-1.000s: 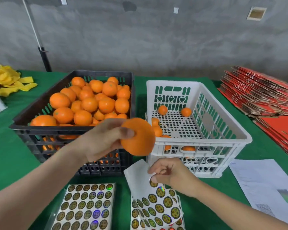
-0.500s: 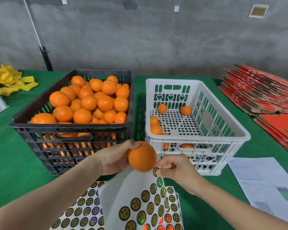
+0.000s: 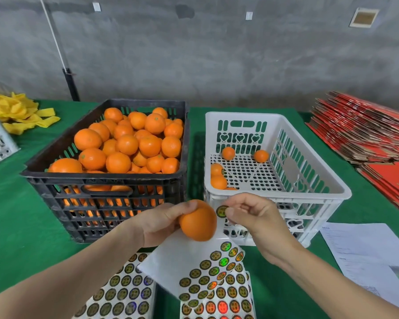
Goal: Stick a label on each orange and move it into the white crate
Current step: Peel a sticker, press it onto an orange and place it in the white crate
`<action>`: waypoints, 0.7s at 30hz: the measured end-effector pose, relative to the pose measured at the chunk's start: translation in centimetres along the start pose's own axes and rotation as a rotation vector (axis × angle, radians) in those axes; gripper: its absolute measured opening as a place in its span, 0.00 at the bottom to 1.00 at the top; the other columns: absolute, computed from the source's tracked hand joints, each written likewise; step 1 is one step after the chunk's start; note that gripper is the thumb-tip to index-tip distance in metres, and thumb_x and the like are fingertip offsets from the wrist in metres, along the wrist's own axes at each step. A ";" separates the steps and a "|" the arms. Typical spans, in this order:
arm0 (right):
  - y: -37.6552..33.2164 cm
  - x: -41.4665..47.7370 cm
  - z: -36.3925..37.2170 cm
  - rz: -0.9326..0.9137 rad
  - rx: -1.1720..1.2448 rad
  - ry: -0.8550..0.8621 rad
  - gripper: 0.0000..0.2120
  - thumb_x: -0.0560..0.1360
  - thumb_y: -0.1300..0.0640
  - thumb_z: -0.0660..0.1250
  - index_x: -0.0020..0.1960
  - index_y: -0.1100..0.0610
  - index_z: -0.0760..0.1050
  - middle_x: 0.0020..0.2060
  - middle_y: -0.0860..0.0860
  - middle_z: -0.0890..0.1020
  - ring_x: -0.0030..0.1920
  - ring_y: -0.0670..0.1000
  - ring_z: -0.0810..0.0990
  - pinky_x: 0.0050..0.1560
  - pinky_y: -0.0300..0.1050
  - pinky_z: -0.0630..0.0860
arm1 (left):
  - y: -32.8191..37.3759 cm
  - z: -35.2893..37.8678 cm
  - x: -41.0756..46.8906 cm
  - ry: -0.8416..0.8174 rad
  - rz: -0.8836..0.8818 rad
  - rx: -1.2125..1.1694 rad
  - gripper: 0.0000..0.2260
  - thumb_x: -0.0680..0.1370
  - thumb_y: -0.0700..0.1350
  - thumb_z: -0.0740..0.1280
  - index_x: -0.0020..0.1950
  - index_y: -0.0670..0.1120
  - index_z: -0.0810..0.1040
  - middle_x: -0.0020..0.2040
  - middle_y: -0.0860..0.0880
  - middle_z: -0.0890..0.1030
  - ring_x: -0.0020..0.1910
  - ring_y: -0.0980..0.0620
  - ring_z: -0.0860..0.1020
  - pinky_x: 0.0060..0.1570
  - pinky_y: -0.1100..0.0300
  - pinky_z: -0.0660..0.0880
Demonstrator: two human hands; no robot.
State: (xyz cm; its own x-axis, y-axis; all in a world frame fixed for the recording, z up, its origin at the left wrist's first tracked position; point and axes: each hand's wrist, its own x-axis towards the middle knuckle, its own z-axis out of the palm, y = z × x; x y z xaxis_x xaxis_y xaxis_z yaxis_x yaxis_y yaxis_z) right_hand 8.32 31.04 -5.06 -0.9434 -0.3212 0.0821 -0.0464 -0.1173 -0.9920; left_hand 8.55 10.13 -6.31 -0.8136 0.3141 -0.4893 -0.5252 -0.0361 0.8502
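Observation:
My left hand (image 3: 161, 221) grips an orange (image 3: 198, 221) above the sticker sheets, in front of the two crates. My right hand (image 3: 253, 215) pinches a round holographic label (image 3: 221, 211) right beside the orange's upper right side. The white crate (image 3: 313, 178) stands just behind, with several oranges (image 3: 218, 177) on its perforated floor. A black crate (image 3: 101, 178) to the left is heaped with oranges (image 3: 129, 143). A partly peeled label sheet (image 3: 207, 272) lies curled under my hands.
Another label sheet (image 3: 124, 288) lies at the lower left on the green table (image 3: 14, 217). A printed paper (image 3: 369, 254) lies at the right. Red flat cartons (image 3: 364, 137) are stacked at the far right. Yellow foam nets (image 3: 16, 111) lie at the far left.
My left hand lowered the orange from in front of the crates to just above the sheets. My right hand peeled a label off the sheet and raised it to the orange.

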 end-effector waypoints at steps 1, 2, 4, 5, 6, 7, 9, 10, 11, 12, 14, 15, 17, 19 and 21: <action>-0.4 0.2 0.2 0.036 -0.016 -0.042 0.16 0.70 0.72 0.68 0.37 0.52 0.84 0.31 0.51 0.80 0.32 0.44 0.76 0.37 0.35 0.75 | 0.0 0.1 0.0 -0.019 0.023 0.050 0.56 0.43 0.64 0.81 0.65 0.39 0.75 0.60 0.37 0.80 0.59 0.41 0.79 0.51 0.55 0.79; -0.7 0.3 0.4 0.070 -0.039 -0.081 0.15 0.70 0.71 0.68 0.36 0.52 0.84 0.30 0.50 0.80 0.32 0.44 0.76 0.37 0.36 0.75 | 0.0 0.1 -0.1 -0.040 0.042 0.096 0.55 0.43 0.65 0.81 0.62 0.37 0.76 0.57 0.39 0.82 0.55 0.44 0.80 0.48 0.58 0.79; -1.2 0.5 0.6 0.113 -0.096 -0.142 0.14 0.71 0.71 0.68 0.37 0.54 0.82 0.28 0.47 0.80 0.32 0.44 0.76 0.37 0.36 0.73 | 0.0 0.2 -0.1 -0.081 0.073 0.161 0.50 0.42 0.65 0.81 0.55 0.36 0.79 0.49 0.44 0.85 0.48 0.51 0.82 0.45 0.63 0.78; -1.5 0.5 0.7 0.123 -0.122 -0.164 0.13 0.72 0.71 0.67 0.38 0.54 0.82 0.28 0.47 0.80 0.31 0.43 0.76 0.37 0.36 0.73 | 0.0 0.3 -0.1 -0.102 0.085 0.184 0.48 0.43 0.65 0.81 0.53 0.37 0.79 0.47 0.45 0.85 0.47 0.52 0.82 0.46 0.64 0.77; -1.6 0.5 0.7 0.131 -0.141 -0.180 0.13 0.72 0.70 0.67 0.39 0.54 0.81 0.28 0.46 0.80 0.31 0.43 0.76 0.37 0.36 0.72 | -0.1 0.3 -0.1 -0.120 0.094 0.203 0.47 0.43 0.65 0.81 0.52 0.37 0.79 0.47 0.46 0.85 0.47 0.52 0.82 0.48 0.63 0.77; -1.7 0.6 0.8 0.138 -0.152 -0.191 0.13 0.72 0.70 0.68 0.38 0.54 0.81 0.28 0.46 0.79 0.31 0.43 0.75 0.37 0.35 0.72 | 0.0 0.3 -0.2 -0.132 0.098 0.222 0.48 0.43 0.65 0.81 0.52 0.37 0.79 0.48 0.45 0.84 0.48 0.51 0.82 0.50 0.62 0.77; -1.9 0.5 1.0 0.145 -0.167 -0.205 0.14 0.72 0.70 0.68 0.36 0.53 0.82 0.29 0.49 0.79 0.31 0.43 0.75 0.36 0.33 0.72 | 0.0 0.3 -0.2 -0.147 0.103 0.257 0.47 0.43 0.66 0.81 0.52 0.37 0.79 0.48 0.45 0.84 0.50 0.50 0.81 0.53 0.60 0.76; -1.9 0.5 1.0 0.141 -0.178 -0.209 0.14 0.71 0.70 0.69 0.35 0.53 0.82 0.29 0.51 0.78 0.31 0.44 0.74 0.36 0.32 0.72 | 0.0 0.2 -0.2 -0.150 0.109 0.271 0.47 0.43 0.66 0.80 0.52 0.37 0.79 0.48 0.45 0.84 0.50 0.49 0.81 0.55 0.59 0.75; -1.9 0.4 1.1 0.134 -0.189 -0.213 0.14 0.71 0.70 0.69 0.35 0.53 0.82 0.29 0.53 0.77 0.31 0.45 0.73 0.35 0.32 0.71 | 0.0 0.2 -0.1 -0.150 0.115 0.279 0.47 0.43 0.66 0.80 0.52 0.37 0.79 0.48 0.45 0.84 0.50 0.49 0.80 0.57 0.57 0.74; -1.9 0.3 1.1 0.126 -0.200 -0.218 0.15 0.71 0.70 0.69 0.34 0.52 0.82 0.29 0.55 0.75 0.31 0.46 0.72 0.34 0.32 0.70 | 0.0 0.2 -0.1 -0.148 0.120 0.283 0.47 0.44 0.67 0.80 0.52 0.37 0.79 0.49 0.44 0.84 0.51 0.48 0.80 0.59 0.56 0.74; -1.9 0.1 1.2 0.107 -0.235 -0.222 0.14 0.71 0.70 0.70 0.34 0.52 0.82 0.29 0.55 0.72 0.32 0.49 0.69 0.34 0.34 0.68 | 0.0 0.2 0.1 -0.143 0.129 0.286 0.45 0.44 0.67 0.80 0.50 0.39 0.80 0.48 0.45 0.84 0.51 0.48 0.80 0.61 0.54 0.72; -1.7 0.0 1.2 0.096 -0.257 -0.217 0.14 0.71 0.69 0.70 0.34 0.52 0.82 0.28 0.53 0.71 0.32 0.51 0.67 0.35 0.36 0.67 | 0.0 0.2 0.1 -0.143 0.131 0.283 0.43 0.44 0.67 0.80 0.49 0.39 0.81 0.47 0.45 0.84 0.51 0.48 0.80 0.62 0.53 0.72; -1.5 -0.2 1.3 0.068 -0.303 -0.191 0.12 0.71 0.69 0.70 0.36 0.53 0.81 0.25 0.49 0.70 0.31 0.50 0.67 0.34 0.39 0.66 | 0.0 0.2 0.1 -0.153 0.125 0.263 0.43 0.44 0.66 0.81 0.49 0.39 0.81 0.47 0.45 0.84 0.51 0.47 0.80 0.62 0.52 0.72; -1.4 -0.3 1.4 0.021 -0.346 -0.159 0.11 0.71 0.69 0.70 0.37 0.54 0.81 0.25 0.48 0.70 0.29 0.47 0.67 0.32 0.36 0.66 | 0.0 0.1 0.2 -0.175 0.109 0.236 0.43 0.45 0.64 0.81 0.49 0.38 0.80 0.46 0.44 0.84 0.50 0.47 0.80 0.62 0.51 0.72; -1.2 -0.5 1.4 -0.043 -0.403 -0.144 0.11 0.70 0.68 0.71 0.36 0.53 0.80 0.23 0.44 0.70 0.27 0.44 0.66 0.30 0.34 0.66 | 0.0 0.0 0.3 -0.205 0.105 0.234 0.42 0.45 0.64 0.81 0.50 0.38 0.80 0.46 0.45 0.84 0.48 0.48 0.80 0.61 0.52 0.73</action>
State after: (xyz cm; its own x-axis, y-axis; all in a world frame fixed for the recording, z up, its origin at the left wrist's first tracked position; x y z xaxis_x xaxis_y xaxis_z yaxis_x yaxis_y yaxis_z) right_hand 9.34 29.99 -3.72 -0.8836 -0.4555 0.1082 -0.2361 0.2340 -0.9431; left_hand 8.33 10.26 -6.44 -0.7807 0.5058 -0.3670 -0.3499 0.1326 0.9273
